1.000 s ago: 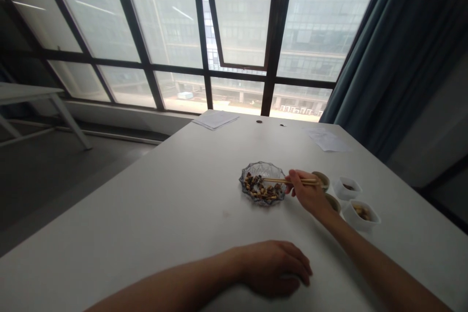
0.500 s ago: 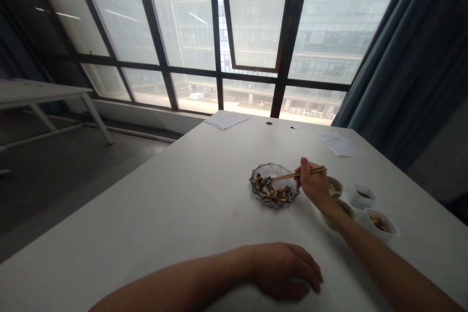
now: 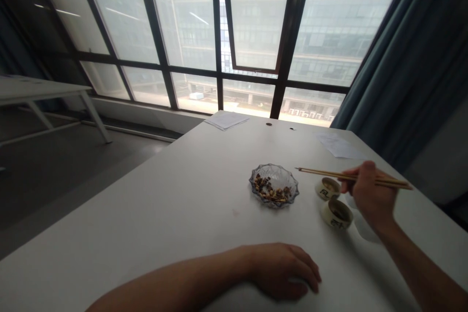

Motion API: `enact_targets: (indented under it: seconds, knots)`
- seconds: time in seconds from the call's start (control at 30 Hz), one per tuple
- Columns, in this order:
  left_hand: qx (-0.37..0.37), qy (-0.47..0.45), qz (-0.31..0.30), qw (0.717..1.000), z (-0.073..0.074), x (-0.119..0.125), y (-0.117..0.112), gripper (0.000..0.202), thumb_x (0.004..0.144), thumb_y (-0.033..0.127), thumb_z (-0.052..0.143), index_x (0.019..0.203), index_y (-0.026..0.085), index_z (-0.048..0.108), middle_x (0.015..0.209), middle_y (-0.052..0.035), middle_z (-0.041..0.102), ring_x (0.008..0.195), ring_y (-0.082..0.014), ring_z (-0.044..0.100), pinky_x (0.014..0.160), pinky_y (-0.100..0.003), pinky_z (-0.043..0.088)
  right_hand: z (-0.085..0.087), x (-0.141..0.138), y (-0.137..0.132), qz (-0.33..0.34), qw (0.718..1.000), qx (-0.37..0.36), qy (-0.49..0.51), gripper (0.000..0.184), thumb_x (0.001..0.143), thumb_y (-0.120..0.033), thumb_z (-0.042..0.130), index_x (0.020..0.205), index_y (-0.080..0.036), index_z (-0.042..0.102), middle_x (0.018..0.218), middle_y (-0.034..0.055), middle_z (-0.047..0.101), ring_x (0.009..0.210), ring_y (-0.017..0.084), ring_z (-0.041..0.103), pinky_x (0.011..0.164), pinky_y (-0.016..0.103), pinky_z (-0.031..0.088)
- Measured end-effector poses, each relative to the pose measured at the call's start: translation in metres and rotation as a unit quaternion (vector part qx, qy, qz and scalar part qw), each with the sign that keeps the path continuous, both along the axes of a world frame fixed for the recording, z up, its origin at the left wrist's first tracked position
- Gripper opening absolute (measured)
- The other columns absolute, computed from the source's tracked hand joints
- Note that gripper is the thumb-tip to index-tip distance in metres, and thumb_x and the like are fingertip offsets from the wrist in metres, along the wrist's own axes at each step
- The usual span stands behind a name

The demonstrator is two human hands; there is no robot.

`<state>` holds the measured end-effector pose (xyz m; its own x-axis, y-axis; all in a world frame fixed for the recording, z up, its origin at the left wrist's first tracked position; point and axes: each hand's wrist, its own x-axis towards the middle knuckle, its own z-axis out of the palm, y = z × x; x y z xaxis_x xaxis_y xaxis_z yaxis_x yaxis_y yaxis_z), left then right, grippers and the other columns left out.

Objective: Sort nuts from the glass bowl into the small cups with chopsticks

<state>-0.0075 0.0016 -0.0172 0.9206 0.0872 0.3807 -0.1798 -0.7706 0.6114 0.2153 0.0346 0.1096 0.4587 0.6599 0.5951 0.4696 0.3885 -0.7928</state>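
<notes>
My right hand (image 3: pixel 369 195) grips a pair of wooden chopsticks (image 3: pixel 329 173), raised above the table with the tips pointing left over a small round cup (image 3: pixel 326 187). I cannot see anything between the tips. A second small cup (image 3: pixel 337 213) stands just in front of it. Left of the cups sits a glass dish (image 3: pixel 274 185) with a pile of mixed nuts or beans. My left hand (image 3: pixel 287 270) lies palm down on the white table (image 3: pixel 164 214) near me, fingers curled loosely, holding nothing.
Sheets of paper (image 3: pixel 225 120) lie at the table's far edge, another sheet (image 3: pixel 338 146) at the far right. A dark curtain (image 3: pixel 409 68) hangs on the right. Another white table (image 3: pixel 40 90) stands at the left by the windows.
My right hand has lifted the chopsticks out of the glass dish and moved right, over the small cups. It now hides the white bowls. My left hand has stayed put.
</notes>
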Motion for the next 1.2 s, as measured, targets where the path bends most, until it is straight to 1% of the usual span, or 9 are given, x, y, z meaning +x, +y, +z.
enact_targets:
  seconds: [0.1, 0.23, 0.33, 0.43, 0.6, 0.87, 1.07, 1.13, 1.2]
  knots:
    - [-0.011, 0.000, 0.010, 1.000, 0.002, -0.001, -0.001, 0.030, 0.085, 0.015, 0.053, 0.106, 0.009, 0.074, 0.119, -0.0131, 0.073, 0.118, -0.0218, 0.067, 0.112, -0.024, 0.045, 0.015, 0.044, -0.023, -0.085, 0.996, 0.017, -0.002, 0.057, 0.098, -0.062, 0.048, 0.061, -0.021, 0.063, 0.050, 0.0067, 0.058, 0.039, 0.017, 0.055, 0.040, 0.031, 0.041]
    - [-0.036, 0.011, 0.015, 0.999, 0.009, -0.005, -0.002, 0.031, 0.085, 0.013, 0.055, 0.110, 0.012, 0.075, 0.121, -0.0134, 0.073, 0.119, -0.0217, 0.067, 0.112, -0.027, 0.045, 0.013, 0.108, -0.039, -0.173, 0.985, 0.008, 0.016, 0.057, 0.100, -0.062, 0.041, 0.062, -0.025, 0.063, 0.054, 0.0105, 0.061, 0.043, 0.019, 0.058, 0.045, 0.035, 0.044]
    - [-0.057, 0.025, 0.025, 0.998, 0.017, -0.008, -0.003, 0.036, 0.084, 0.012, 0.057, 0.115, 0.014, 0.074, 0.124, -0.0131, 0.072, 0.120, -0.0211, 0.067, 0.112, -0.028, 0.046, 0.006, 0.137, -0.041, -0.192, 0.980, -0.037, 0.025, 0.052, 0.099, -0.061, 0.044, 0.065, -0.025, 0.062, 0.053, 0.0097, 0.061, 0.041, 0.019, 0.057, 0.043, 0.035, 0.044]
    - [-0.079, 0.042, 0.038, 0.995, 0.025, -0.009, -0.003, 0.037, 0.084, 0.011, 0.057, 0.117, 0.016, 0.073, 0.126, -0.0128, 0.071, 0.119, -0.0207, 0.067, 0.110, -0.029, 0.048, 0.002, 0.147, -0.036, -0.176, 0.979, -0.101, 0.028, 0.046, 0.097, -0.057, 0.050, 0.068, -0.023, 0.062, 0.050, 0.0082, 0.062, 0.038, 0.018, 0.057, 0.042, 0.032, 0.046]
    - [-0.106, 0.061, 0.036, 0.992, 0.032, -0.010, -0.003, 0.038, 0.085, 0.010, 0.059, 0.118, 0.020, 0.073, 0.126, -0.0118, 0.071, 0.121, -0.0215, 0.066, 0.110, -0.032, 0.049, 0.005, 0.150, -0.030, -0.150, 0.981, -0.113, 0.051, 0.041, 0.094, -0.050, 0.060, 0.072, -0.016, 0.063, 0.050, 0.0090, 0.064, 0.041, 0.021, 0.065, 0.040, 0.028, 0.050]
    - [-0.114, 0.066, 0.030, 0.991, 0.031, -0.012, -0.002, 0.039, 0.084, 0.009, 0.060, 0.119, 0.020, 0.072, 0.125, -0.0121, 0.071, 0.123, -0.0226, 0.064, 0.111, -0.034, 0.048, 0.018, 0.139, -0.044, -0.133, 0.989, -0.047, 0.039, 0.048, 0.094, -0.059, 0.058, 0.075, -0.016, 0.065, 0.052, 0.0055, 0.065, 0.039, 0.016, 0.062, 0.037, 0.023, 0.047]
    - [-0.112, 0.064, 0.030, 0.991, 0.031, -0.011, -0.002, 0.037, 0.086, 0.011, 0.059, 0.119, 0.020, 0.071, 0.123, -0.0115, 0.071, 0.123, -0.0222, 0.064, 0.110, -0.034, 0.048, 0.025, 0.097, -0.062, -0.091, 0.996, -0.002, -0.006, 0.047, 0.096, -0.059, 0.057, 0.076, -0.018, 0.069, 0.055, 0.0053, 0.067, 0.042, 0.017, 0.062, 0.042, 0.027, 0.050]
    - [-0.110, 0.061, 0.032, 0.992, 0.031, -0.010, -0.002, 0.037, 0.086, 0.010, 0.059, 0.119, 0.020, 0.071, 0.122, -0.0111, 0.072, 0.122, -0.0218, 0.064, 0.109, -0.033, 0.049, 0.022, 0.074, -0.069, -0.035, 0.999, 0.005, -0.015, 0.047, 0.097, -0.058, 0.055, 0.077, -0.017, 0.070, 0.058, 0.0060, 0.069, 0.045, 0.018, 0.063, 0.046, 0.029, 0.053]
    - [-0.108, 0.055, 0.033, 0.992, 0.031, -0.009, -0.002, 0.036, 0.085, 0.010, 0.059, 0.118, 0.020, 0.072, 0.120, -0.0110, 0.072, 0.121, -0.0217, 0.065, 0.109, -0.032, 0.049, 0.017, 0.048, -0.072, 0.049, 0.998, -0.034, -0.037, 0.047, 0.097, -0.057, 0.055, 0.079, -0.017, 0.072, 0.061, 0.0063, 0.070, 0.049, 0.019, 0.066, 0.049, 0.030, 0.055]
